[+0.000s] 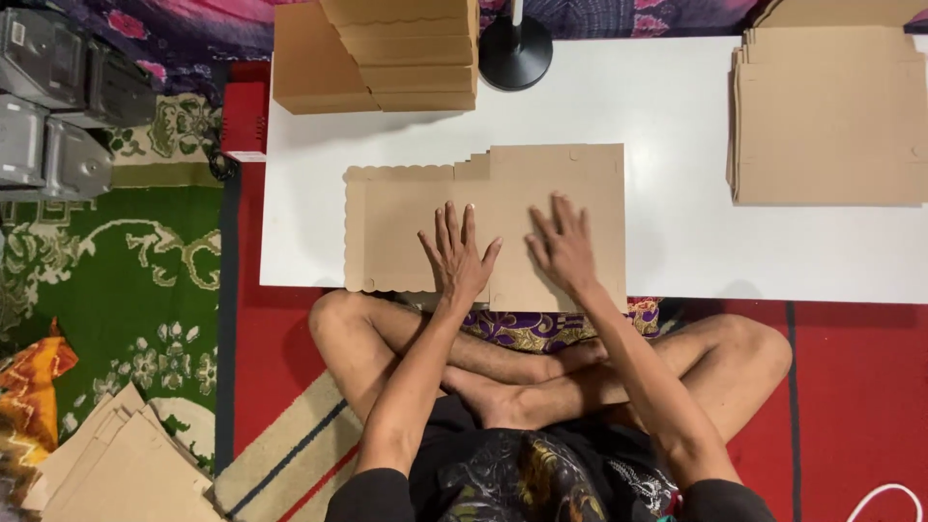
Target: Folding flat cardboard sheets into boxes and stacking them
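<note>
A flat brown cardboard box blank (406, 222) with a scalloped left edge lies on the low white table (677, 242), overhanging its near edge. My left hand (456, 256) presses flat on the middle of the blank, fingers spread. My right hand (563, 246) lies flat on its right panel, fingers apart. Neither hand grips anything. I sit cross-legged at the table's near edge.
Folded cardboard boxes (387, 53) are stacked at the table's far left. A pile of flat blanks (829, 116) sits at the far right. A black round lamp base (515, 50) stands at the back. More cardboard (116, 464) lies on the floor at left, grey machines (53, 106) beyond.
</note>
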